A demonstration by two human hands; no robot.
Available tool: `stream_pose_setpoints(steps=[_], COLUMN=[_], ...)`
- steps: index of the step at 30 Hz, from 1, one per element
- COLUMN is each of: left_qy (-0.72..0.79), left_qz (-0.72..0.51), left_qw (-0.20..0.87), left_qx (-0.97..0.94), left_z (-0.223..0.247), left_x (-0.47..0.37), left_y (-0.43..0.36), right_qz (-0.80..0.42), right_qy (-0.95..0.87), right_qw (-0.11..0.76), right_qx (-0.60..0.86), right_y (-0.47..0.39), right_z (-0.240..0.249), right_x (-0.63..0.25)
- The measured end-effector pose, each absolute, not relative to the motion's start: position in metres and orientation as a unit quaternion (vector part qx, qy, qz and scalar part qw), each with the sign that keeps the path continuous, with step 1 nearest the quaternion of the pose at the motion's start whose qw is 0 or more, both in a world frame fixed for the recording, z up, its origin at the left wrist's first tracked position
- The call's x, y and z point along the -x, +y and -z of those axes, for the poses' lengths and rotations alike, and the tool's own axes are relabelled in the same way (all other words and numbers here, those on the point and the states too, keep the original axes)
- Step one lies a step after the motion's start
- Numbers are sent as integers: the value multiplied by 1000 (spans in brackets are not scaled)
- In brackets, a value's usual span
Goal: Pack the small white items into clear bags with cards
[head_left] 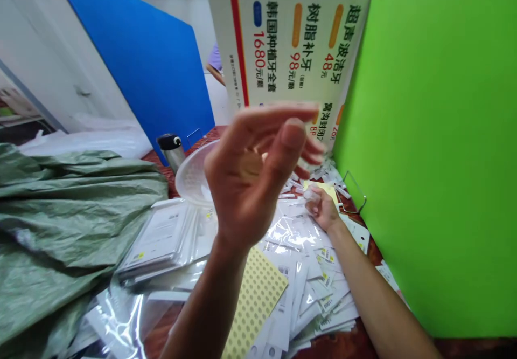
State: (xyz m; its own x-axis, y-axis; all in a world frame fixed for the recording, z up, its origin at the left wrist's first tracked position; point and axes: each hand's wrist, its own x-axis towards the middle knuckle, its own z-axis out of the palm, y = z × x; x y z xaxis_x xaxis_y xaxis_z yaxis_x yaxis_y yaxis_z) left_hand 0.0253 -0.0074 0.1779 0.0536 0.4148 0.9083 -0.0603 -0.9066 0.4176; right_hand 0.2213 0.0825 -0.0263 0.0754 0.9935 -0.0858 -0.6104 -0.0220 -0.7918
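Note:
My left hand [254, 175] is raised close to the camera, a little blurred. Its fingers are loosely curved and the thumb stands apart from the palm, with nothing visible in it. Farther back over the table, my right hand [322, 208] is closed around a small clear plastic piece, partly hidden by the fingers. Just behind that hand lies a small yellow sheet [329, 191]. Clear plastic bags [288, 224] spread to its left. Below my left hand is a yellow sheet of round stickers [258, 294], lying over white printed cards [333, 299].
A translucent bowl [191, 178] and a steel bottle [173, 151] stand at the back left. Bagged cards [161, 229] are stacked before a green tarp [72, 213]. Blue [141, 52], printed [299, 41] and green boards [436, 149] surround the table; a metal bookend [359, 194] stands at right.

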Motion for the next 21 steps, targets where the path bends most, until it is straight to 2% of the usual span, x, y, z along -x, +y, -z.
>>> stream_pose_setpoints(steps=[4, 8, 10, 12, 15, 21], left_qy=[117, 243, 313, 355, 338, 366], left_qz=[-588, -403, -353, -367, -366, -468], left_qw=[160, 121, 111, 123, 223, 363], left_qx=[-784, -874, -875, -851, -838, -718], left_z=[-182, -167, -146, -116, -67, 0], left_x=[-50, -73, -82, -84, -71, -37], left_y=[-16, 15, 42, 66, 81, 59], right_qz=[-639, -650, -648, -628, -594, -567], right_qy=[-268, -273, -289, -321, -381, -483], right_qw=[652, 643, 637, 641, 639, 585], right_qx=[308, 299, 302, 304, 306, 321], right_y=[84, 81, 76, 69, 61, 60], right_z=[33, 33, 29, 24, 18, 18], right_x=[-226, -229, -228, -224, -214, -198])
